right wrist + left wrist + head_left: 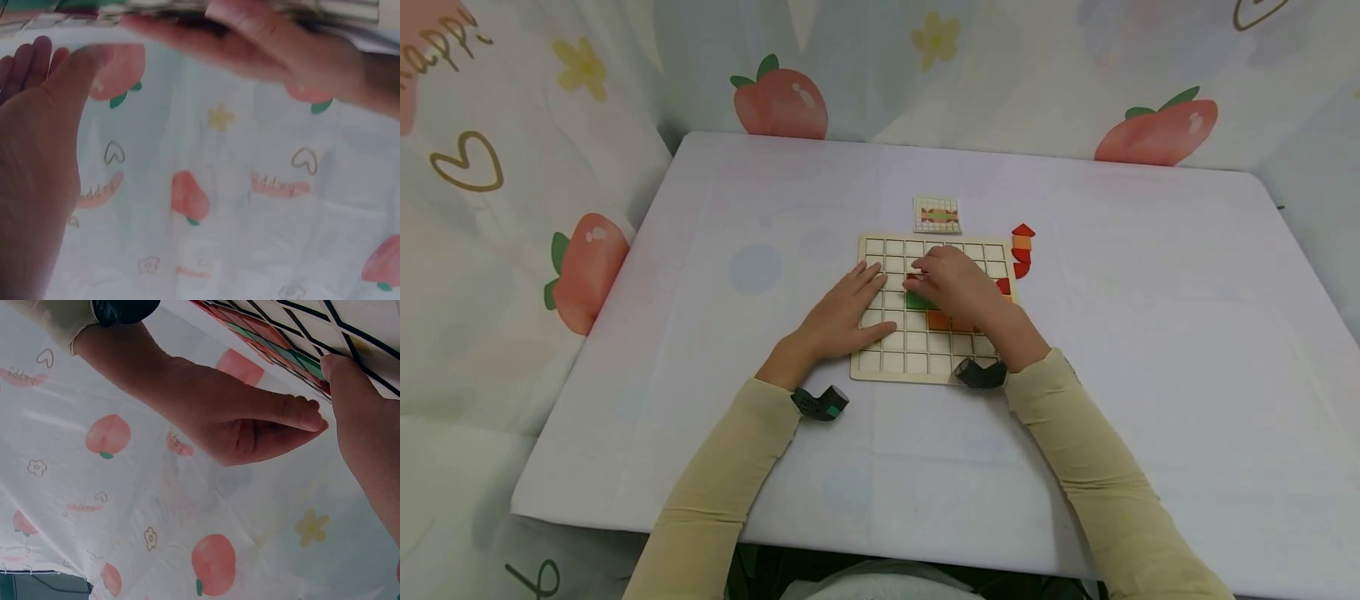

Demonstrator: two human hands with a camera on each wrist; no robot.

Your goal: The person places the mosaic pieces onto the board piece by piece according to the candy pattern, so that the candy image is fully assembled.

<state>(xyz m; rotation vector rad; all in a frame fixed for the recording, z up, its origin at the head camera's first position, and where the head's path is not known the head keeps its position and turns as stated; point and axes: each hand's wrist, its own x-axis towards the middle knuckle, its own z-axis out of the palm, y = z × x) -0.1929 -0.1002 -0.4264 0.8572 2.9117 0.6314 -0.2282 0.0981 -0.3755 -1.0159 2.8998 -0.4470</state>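
Right now my left hand (842, 312) lies flat on the left part of the wooden grid board (880, 367), fingers straight and slightly spread, holding it down on the white table (625, 375). My right hand (951, 283) sits over the middle of the board, fingers curled down together onto a red piece (914, 276); I cannot tell whether they pinch it or only press it. Just below lie a green piece (917, 302) and an orange piece (937, 320), already in the grid. Spare red and orange pieces (1022, 250) wait beside the board's right edge, and a pattern card (937, 214) sits above it. My worry: the curled fingers could nudge the green piece out of its cell, or the board could slide if the left hand lifts.
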